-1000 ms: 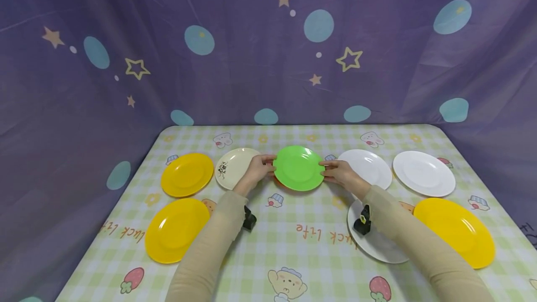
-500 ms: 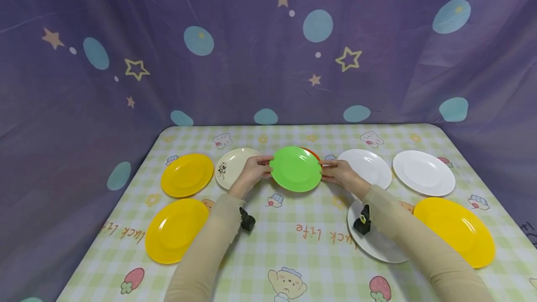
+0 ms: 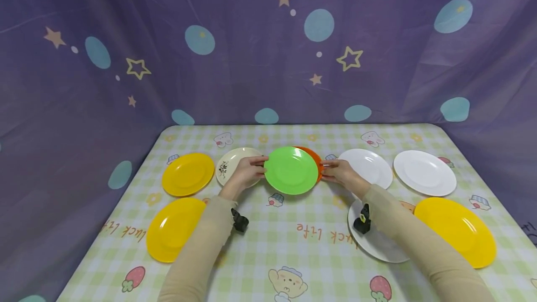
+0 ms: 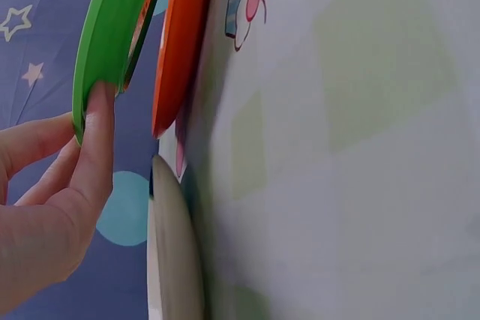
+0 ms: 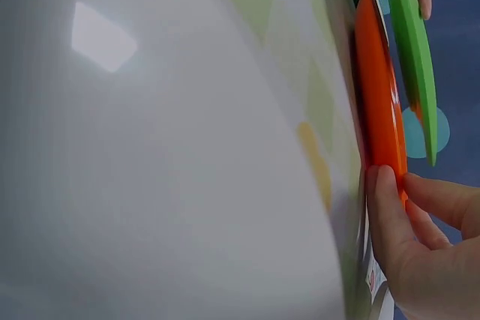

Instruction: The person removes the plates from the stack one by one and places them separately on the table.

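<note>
My left hand (image 3: 246,173) pinches the left rim of a green plate (image 3: 291,171), thumb on one side and fingers on the other. The left wrist view shows this green plate (image 4: 105,35) raised clear of an orange plate (image 4: 181,50). Mostly covered by the green one in the head view, the orange plate (image 3: 314,156) shows only its right and back edge. My right hand (image 3: 343,174) holds the orange rim between thumb and fingers, as the right wrist view confirms at the orange plate (image 5: 379,95). Behind my left hand lies a cream plate (image 3: 228,164) with a dark floral print.
Yellow plates (image 3: 188,175) lie at the left, with another yellow plate (image 3: 455,232) at the front right. White plates (image 3: 424,173) stand at the back right; one white plate (image 3: 377,246) is partly under my right forearm. A checked cloth (image 3: 268,246) covers the table.
My left hand has drawn the green plate leftward and slightly toward me, uncovering more of the orange plate. The right hand has stayed nearly still.
</note>
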`<move>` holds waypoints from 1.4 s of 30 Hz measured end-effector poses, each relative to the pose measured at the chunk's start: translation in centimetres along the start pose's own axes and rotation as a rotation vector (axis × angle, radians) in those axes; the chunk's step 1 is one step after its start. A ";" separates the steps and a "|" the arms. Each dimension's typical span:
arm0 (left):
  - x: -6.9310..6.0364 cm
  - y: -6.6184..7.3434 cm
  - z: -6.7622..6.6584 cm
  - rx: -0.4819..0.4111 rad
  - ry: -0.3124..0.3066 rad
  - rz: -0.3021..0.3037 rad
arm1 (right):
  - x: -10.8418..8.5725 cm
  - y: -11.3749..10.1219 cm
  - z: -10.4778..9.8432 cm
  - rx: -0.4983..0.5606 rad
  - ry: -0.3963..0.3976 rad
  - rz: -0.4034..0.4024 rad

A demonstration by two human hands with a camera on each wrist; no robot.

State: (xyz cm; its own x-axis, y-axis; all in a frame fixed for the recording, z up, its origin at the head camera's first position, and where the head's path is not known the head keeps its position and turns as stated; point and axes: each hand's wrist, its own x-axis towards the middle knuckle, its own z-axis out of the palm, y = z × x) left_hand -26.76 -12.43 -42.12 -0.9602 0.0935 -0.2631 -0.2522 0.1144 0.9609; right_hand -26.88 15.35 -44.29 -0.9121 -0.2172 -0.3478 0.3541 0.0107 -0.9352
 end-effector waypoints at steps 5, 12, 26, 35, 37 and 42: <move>-0.3 0.1 -0.5 0.024 -0.002 0.000 | 0.0 0.1 0.0 -0.005 -0.005 -0.010; -0.8 0.3 -1.2 0.108 -0.007 -0.016 | 0.0 0.1 0.0 0.037 0.000 -0.025; -2.3 0.5 -2.5 0.170 -0.086 0.055 | -0.2 -0.1 0.0 0.021 -0.006 -0.008; -3.4 0.7 -3.3 0.265 -0.093 0.028 | -0.1 0.1 -0.1 0.062 -0.027 -0.025; -3.6 0.7 -3.6 0.292 -0.100 0.020 | 0.0 0.1 0.0 0.070 -0.030 -0.032; -4.3 0.7 -4.2 0.348 -0.127 0.024 | 0.0 0.1 -0.1 0.060 -0.028 -0.035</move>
State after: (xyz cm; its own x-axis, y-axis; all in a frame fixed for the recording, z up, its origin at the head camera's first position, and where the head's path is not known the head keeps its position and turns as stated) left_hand -23.37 -16.91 -39.95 -0.9372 0.2198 -0.2707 -0.1530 0.4385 0.8856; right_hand -26.85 15.42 -44.42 -0.9182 -0.2440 -0.3120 0.3344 -0.0555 -0.9408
